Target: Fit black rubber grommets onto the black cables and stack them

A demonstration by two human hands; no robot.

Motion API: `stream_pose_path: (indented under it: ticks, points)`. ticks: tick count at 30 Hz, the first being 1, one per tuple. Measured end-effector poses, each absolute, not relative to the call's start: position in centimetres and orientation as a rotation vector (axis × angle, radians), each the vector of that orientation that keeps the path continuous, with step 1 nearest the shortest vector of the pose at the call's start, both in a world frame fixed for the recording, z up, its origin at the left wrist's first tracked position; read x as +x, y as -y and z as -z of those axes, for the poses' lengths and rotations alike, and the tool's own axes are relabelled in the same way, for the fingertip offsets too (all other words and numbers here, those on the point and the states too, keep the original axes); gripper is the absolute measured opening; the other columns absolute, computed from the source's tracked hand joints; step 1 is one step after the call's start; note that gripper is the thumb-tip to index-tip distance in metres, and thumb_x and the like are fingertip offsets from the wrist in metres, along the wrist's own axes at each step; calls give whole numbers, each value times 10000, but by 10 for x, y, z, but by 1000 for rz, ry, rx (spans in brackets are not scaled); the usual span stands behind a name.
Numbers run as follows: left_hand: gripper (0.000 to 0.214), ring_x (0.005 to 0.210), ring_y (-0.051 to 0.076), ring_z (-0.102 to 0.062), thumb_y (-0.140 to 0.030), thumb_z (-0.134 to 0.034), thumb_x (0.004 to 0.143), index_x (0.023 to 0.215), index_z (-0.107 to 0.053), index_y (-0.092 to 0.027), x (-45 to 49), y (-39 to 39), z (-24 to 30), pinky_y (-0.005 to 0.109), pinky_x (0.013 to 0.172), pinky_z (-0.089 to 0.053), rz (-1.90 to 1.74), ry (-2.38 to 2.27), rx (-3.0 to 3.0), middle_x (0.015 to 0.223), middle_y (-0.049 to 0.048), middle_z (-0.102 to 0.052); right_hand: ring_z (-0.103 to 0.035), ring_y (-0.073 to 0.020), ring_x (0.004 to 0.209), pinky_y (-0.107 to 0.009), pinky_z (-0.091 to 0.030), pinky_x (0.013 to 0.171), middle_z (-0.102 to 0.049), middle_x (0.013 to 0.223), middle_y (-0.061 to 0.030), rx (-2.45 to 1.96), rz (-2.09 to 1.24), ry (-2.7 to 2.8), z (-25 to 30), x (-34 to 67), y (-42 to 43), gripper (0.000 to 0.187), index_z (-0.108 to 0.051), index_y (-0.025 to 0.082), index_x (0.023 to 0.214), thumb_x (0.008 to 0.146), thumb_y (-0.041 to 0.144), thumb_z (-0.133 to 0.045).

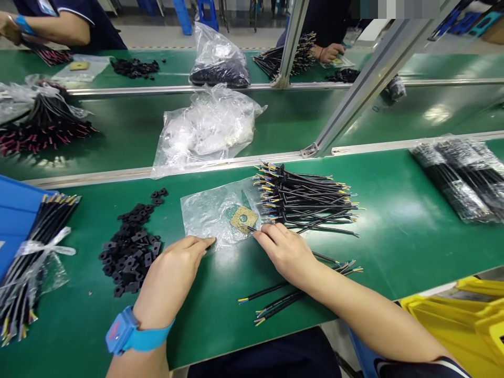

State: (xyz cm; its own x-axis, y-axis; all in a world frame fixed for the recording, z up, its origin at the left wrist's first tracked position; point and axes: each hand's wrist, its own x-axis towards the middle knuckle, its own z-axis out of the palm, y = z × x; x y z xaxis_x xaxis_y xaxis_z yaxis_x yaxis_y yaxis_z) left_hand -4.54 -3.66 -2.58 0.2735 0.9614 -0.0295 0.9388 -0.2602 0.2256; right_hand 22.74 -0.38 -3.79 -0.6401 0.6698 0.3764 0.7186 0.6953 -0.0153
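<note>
At ten o'clock the black grommets lie within reach of the left hand, its fingers open and empty on the mat, while the right hand seems to pinch one cable beside the tan gasket at twelve o'clock, the bundle close by at one o'clock.

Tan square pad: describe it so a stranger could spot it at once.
On the near green workbench, a clear plastic bag lies beside black wires. On it sits the pad, by the right hand; unlike the black pieces heaped nearby, it is tan with a round hole.
</note>
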Motion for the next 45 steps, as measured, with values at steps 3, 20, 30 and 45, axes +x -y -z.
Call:
stream_pose_path:
  ticks: [3, 20, 30, 45]
  points:
    - [360, 937, 282, -721, -245, -453, 1016, 1249, -725, -211, -45, 36, 26, 389, 808, -562, -170, -1804, 2320, 1134, 97, -745, -573, -197, 865, -309, -508, 685, -677, 988, -98, -1066, 202, 2607, 38, 226, 4, 219, -686, 148, 1109, 1008, 123, -493]
    - [397, 876, 203, -712, -462, -780, 834, 1134, -743, -205, -17, 29, 17, 319, 810, -604, -1034, -1433, 1192, 949, 69, -756, -657, -151, 869, -275, -577, 773, -740, 1042, -80, -914, -46, 2342, 32, 233, 3, 453, -598, 159, 1385, 968, 26, -478]
    - [429, 611, 60, -623, -430, -960, 618, 946, -805, -200, 0, 27, 12, 143, 602, -519, -1084, -1042, 526, 730, 1, -670, -660, -151, 888, -273, -581, 784, -745, 1051, -77, -734, -120, 2224, 18, 233, 18, 503, -556, 155, 1450, 968, 20, -510]
    - [452, 555, 56, -615, -435, -981, 567, 903, -818, -180, -5, 28, 9, 126, 549, -497, -1043, -1025, 579, 659, 5, -662, -615, -166, 896, -283, -573, 787, -735, 1056, -78, -763, -97, 2267, 12, 236, 21, 364, -653, 94, 1289, 963, -4, -524]
